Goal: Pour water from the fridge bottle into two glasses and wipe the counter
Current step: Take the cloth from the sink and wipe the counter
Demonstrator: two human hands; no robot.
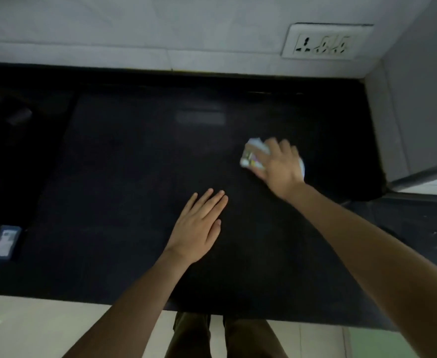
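Both forearms reach forward from the near edge over the dark tabletop (134, 164). The left hand (199, 226) lies palm down on the surface near the middle, its fingers straight and held close together, pointing away and slightly right; it holds nothing. The right arm stretches farther out and to the right, wrist a little raised. The right hand (279, 164) presses down on a crumpled white cloth (253, 153), with the fingers curled over the top of the wad and gripping it. The cloth sits on the right part of the tabletop, well apart from the left hand, and bulges out from under the fingers on the left and far sides, with a thin strip showing at the hand's right edge. It is bunched, so no clear long axis can be told. Some coloured marks show on its left face, too blurred to read.

A white socket plate (325, 42) sits on the tiled wall at the far right. A blue-edged packet (5, 241) lies at the left edge; its print is not legible.
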